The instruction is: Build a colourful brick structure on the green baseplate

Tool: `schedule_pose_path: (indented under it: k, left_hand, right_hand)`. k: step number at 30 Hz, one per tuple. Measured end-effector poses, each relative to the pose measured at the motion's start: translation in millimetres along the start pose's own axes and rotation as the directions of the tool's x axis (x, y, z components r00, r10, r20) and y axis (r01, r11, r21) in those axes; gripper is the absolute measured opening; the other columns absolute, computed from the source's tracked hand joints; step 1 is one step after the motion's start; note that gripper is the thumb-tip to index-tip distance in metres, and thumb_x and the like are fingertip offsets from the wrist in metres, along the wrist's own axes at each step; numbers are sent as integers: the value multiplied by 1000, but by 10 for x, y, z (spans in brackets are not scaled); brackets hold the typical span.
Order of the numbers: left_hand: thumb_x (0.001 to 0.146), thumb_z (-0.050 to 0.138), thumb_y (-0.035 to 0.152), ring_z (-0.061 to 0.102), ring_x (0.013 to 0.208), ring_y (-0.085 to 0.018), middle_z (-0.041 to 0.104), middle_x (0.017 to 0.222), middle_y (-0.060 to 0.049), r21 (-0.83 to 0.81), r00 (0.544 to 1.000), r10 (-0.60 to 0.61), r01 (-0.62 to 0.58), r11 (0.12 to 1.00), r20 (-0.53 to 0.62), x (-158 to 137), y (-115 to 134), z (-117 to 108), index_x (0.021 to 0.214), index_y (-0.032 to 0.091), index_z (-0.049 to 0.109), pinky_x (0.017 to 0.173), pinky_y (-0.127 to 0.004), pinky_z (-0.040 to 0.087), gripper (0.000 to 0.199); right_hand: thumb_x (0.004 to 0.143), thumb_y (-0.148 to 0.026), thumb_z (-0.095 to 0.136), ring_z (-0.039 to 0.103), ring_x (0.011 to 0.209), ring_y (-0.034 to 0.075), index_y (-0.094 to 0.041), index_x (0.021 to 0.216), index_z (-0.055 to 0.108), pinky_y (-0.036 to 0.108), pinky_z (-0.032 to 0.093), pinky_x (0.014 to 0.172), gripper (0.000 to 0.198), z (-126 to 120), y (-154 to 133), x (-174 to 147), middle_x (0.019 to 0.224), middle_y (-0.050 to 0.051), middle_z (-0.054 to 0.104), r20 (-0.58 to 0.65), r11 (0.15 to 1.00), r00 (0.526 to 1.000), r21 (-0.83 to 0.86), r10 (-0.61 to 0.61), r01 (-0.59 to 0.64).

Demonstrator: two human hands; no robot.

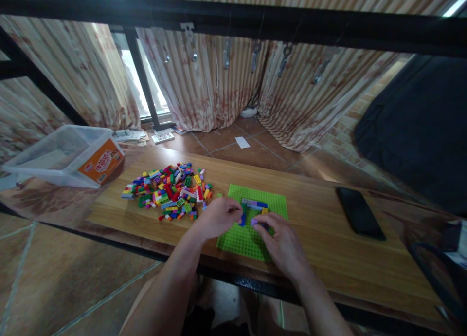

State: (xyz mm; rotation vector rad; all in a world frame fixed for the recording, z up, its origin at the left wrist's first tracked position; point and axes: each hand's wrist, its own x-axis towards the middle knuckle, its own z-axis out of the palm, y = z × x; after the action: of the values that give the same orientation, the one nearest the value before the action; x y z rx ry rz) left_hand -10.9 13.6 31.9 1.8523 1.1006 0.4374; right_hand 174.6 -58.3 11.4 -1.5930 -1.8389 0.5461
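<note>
A bright green studded baseplate [233, 246] lies on the wooden board under both hands. Along its upper part runs a row of grey and blue bricks [254, 204]. A blue brick [243, 220] with green above it stands at the left, and a yellow brick [264, 211] at the right. My left hand [221, 215] is over the plate's left side, fingers curled closed beside the blue brick; what they hold, if anything, is hidden. Between the thumb and fingers of my right hand [280, 238] is a small purple brick [253, 222], low over the plate.
Many loose coloured bricks [171, 190] are heaped left of the baseplate on the wooden board [314, 214]. A black phone [360, 213] lies at the right. Far left stands a clear plastic bin [69, 156] with an orange label. A dark metal bar [233, 22] crosses the top.
</note>
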Motion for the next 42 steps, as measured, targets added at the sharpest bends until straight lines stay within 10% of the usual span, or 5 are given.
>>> schedule_pose_path:
  k: [42]
  left_hand:
    - [68,68,42,61,68,-17,68,70,-3,384,952,-275,307,871,-137,221,29,195,73,19,69,56,-25,37,23]
  right_hand:
    - [78,-28,71,50,92,23,-31,84,76,39,37,85,8,259,115,97,95,3,63,-43,992,996,-95,74,-78]
